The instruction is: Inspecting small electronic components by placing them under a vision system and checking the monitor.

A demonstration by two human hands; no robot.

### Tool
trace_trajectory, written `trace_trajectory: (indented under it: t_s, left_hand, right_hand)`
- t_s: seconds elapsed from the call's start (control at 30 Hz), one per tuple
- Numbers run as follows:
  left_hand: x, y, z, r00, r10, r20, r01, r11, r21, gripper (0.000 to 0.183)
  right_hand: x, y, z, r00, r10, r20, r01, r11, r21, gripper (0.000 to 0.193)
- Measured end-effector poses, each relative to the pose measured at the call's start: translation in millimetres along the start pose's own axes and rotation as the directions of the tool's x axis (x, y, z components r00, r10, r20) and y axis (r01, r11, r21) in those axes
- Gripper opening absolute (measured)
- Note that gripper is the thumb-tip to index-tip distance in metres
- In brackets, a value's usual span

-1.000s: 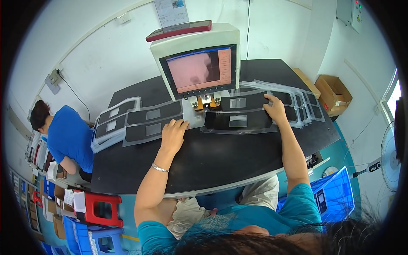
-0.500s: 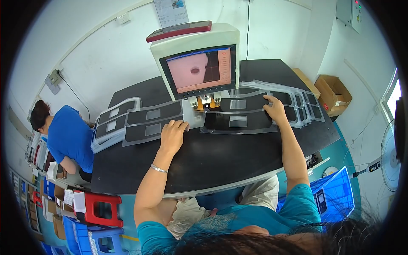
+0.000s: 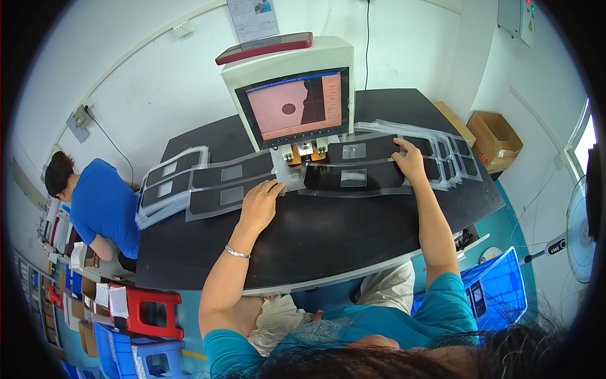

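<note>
Long clear-plastic film sheet w/ black rectangular panels (image 3: pixel 328 178) looks mid-job IMO, lying flat btwn both hands; seems to be 1 piece but can't be 100% sure. Nearest stuff first: smooth silver metal bangle (image 3: pixel 237 253) on the left wrist, then a hard, slightly shiny black tabletop (image 3: pixel 334 230) under everything. Hands are well apart: left hand (image 3: pixel 260 202) has its fingertips at the sheet's near edge, around the middle, & right hand (image 3: pixel 411 162) is on it toward the right end. Can't tell if either's pinching or just pressing. Film looks thin, glossy, a bit wavy, each panel w/ a small see-through rectangular window. Progress-wise, there's a loose pile of similar film at left (image 3: pixel 183 181) & a fanned pile of film at right (image 3: pixel 449 161), but IDK which is done & which is left. Further back: orange-yellow metal brackets (image 3: pixel 318 155) beneath a boxy off-white machine (image 3: pixel 290 61), its flat pinkish screen (image 3: pixel 287 107) showing a dark roundish spot beside a jagged dark area.
</note>
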State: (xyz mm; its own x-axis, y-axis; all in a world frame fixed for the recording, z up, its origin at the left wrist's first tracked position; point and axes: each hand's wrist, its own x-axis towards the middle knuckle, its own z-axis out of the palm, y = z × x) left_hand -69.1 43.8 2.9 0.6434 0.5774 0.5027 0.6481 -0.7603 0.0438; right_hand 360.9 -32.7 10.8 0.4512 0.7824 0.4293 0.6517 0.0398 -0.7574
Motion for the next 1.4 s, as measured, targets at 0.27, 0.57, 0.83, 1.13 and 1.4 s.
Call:
trace_trajectory:
  t_s: [0.27,0.57,0.83,1.13,1.4]
  left_hand:
    - [-0.9,7.1,-2.2,1.000,0.015,0.003,-0.015,1.000,-0.012,0.030]
    - [-2.1,7.0,-1.5,1.000,0.008,0.014,-0.008,1.000,0.004,0.030]
    - [-0.4,7.1,0.1,1.000,0.019,0.007,-0.019,1.000,0.002,0.029]
    - [-0.5,11.0,-3.2,1.000,0.028,0.001,-0.028,1.000,0.002,0.028]
    - [-3.8,59.6,-12.9,0.988,0.154,0.016,-0.152,0.983,-0.101,0.030]
  right_hand:
    - [-1.0,-5.9,15.1,0.976,-0.042,-0.212,0.005,0.986,-0.169,0.050]
    - [-0.4,-2.6,19.9,0.971,-0.012,-0.240,-0.026,0.988,-0.153,0.050]
    - [-3.0,-0.4,18.5,0.958,-0.056,-0.281,0.000,0.981,-0.196,0.050]
    - [-3.8,-1.1,13.4,0.975,-0.022,-0.222,-0.017,0.985,-0.172,0.052]
    - [0.7,7.7,-46.4,0.993,-0.027,-0.116,-0.027,0.896,-0.443,0.057]
